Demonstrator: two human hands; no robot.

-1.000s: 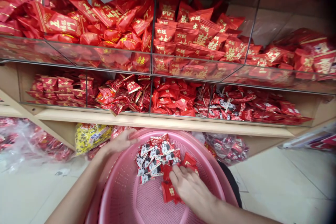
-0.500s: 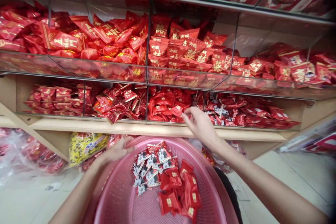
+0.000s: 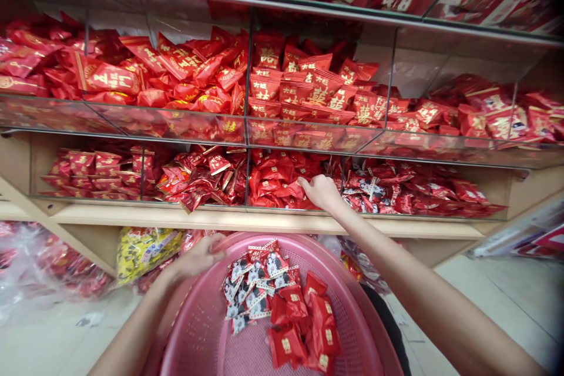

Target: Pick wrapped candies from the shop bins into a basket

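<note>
My right hand [image 3: 322, 191] reaches into the lower shelf bin, its fingers closed at the heap of small red packets [image 3: 275, 179]; whether a packet is between the fingertips is too small to tell. My left hand [image 3: 203, 255] rests on the left rim of the pink basket [image 3: 189, 338], fingers wrapped over the edge. Inside the basket lie black-and-white patterned packets [image 3: 253, 282] on the left and plain red packets with gold print [image 3: 288, 343] on the right.
Clear dividers split the upper shelf of larger red packets [image 3: 324, 88]. The wooden shelf edge [image 3: 154, 215] runs just beyond the basket. Below it sits a yellow bag [image 3: 147, 252], with plastic-wrapped goods [image 3: 66, 264] at the far left.
My right hand has moved slightly left and deeper over the small red packets, its fingers drawn together. The left hand stays at the basket rim.
</note>
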